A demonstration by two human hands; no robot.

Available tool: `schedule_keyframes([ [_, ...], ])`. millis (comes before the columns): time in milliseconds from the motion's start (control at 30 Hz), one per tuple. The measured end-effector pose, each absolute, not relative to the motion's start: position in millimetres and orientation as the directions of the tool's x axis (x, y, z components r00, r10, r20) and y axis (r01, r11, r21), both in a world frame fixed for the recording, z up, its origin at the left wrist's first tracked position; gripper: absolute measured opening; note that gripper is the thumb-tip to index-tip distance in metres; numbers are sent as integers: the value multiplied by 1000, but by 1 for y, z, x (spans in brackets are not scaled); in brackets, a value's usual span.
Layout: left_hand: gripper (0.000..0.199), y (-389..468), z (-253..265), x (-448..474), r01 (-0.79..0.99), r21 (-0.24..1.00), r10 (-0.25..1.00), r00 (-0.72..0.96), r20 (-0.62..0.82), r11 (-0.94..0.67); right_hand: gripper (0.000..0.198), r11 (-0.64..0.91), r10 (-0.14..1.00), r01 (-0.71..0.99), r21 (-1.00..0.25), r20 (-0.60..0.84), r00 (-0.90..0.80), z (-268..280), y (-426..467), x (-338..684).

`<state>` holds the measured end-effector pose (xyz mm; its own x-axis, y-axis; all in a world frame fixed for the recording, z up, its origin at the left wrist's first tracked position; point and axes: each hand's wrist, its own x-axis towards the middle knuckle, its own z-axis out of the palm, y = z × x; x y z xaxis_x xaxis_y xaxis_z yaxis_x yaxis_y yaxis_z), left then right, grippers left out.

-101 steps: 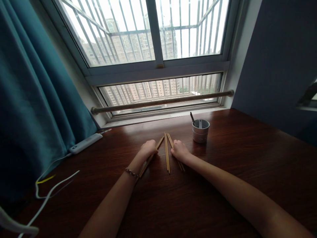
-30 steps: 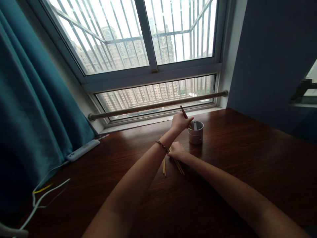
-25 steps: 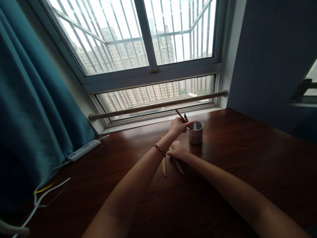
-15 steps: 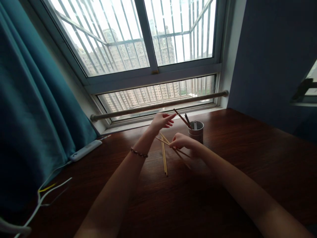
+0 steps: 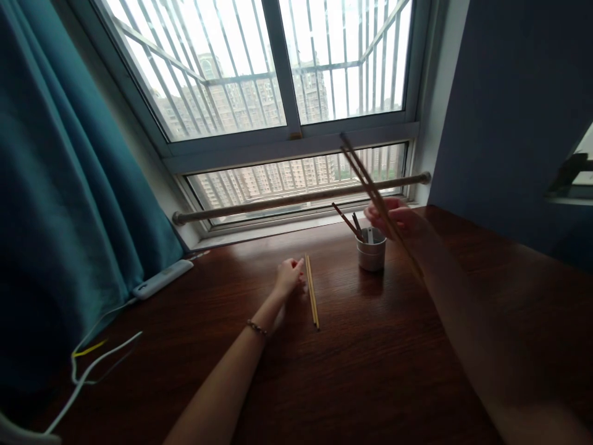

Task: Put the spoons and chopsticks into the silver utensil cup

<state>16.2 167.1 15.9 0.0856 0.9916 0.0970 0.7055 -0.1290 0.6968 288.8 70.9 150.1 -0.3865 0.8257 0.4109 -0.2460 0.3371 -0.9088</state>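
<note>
- Currently right hand [image 5: 393, 217] is pinching a chopstick pair [image 5: 370, 182], holding it tilted just above the holder cup [image 5: 371, 252].
- Left hand [image 5: 289, 276] is resting loosely curled on the table [image 5: 370, 371], touching the other chopsticks [image 5: 312, 298] lying just right of it.

Chopsticks pair [image 5: 312, 299] lies on table [image 5: 370, 371], left of cup [image 5: 371, 250]
</note>
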Motion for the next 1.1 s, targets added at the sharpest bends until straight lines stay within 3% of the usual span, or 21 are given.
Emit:
schedule_keyframes([
  [67, 39, 165, -1, 28, 811, 568, 990, 106, 96, -142, 20, 427, 846, -244, -871, 480, -233, 155, 69, 304],
  [167, 47, 161, -9, 38, 901, 411, 990, 107, 94, -137, 15, 567, 824, -82, -820, 563, 61, 156, 75, 322],
  [233, 46, 159, -8, 39, 930, 344, 991, 107, 82, -129, 15, 646, 730, 63, -761, 639, 241, 152, 82, 328],
  [300, 40, 159, -6, 37, 943, 307, 992, 110, 65, -125, 17, 686, 631, 199, -700, 708, 317, 147, 89, 328],
  [400, 33, 161, -6, 34, 946, 298, 992, 122, 35, -127, 20, 675, 585, 362, -644, 765, 269, 138, 98, 319],
  [600, 23, 163, -6, 31, 929, 347, 991, 131, 19, -130, 14, 573, 656, 635, -518, 754, 22, 116, 114, 307],
  [767, 22, 165, -7, 28, 886, 445, 990, 138, 17, -131, 15, 474, 823, 711, -519, 548, -149, 101, 126, 313],
  [900, 24, 171, -7, 25, 806, 579, 985, 170, -20, -127, 16, 428, 891, 717, -550, 392, -231, 92, 133, 321],
  [1100, 24, 168, 4, 32, 512, 858, 974, 209, -87, -33, 18, 343, 939, 720, -603, 210, -271, 81, 141, 328],
])
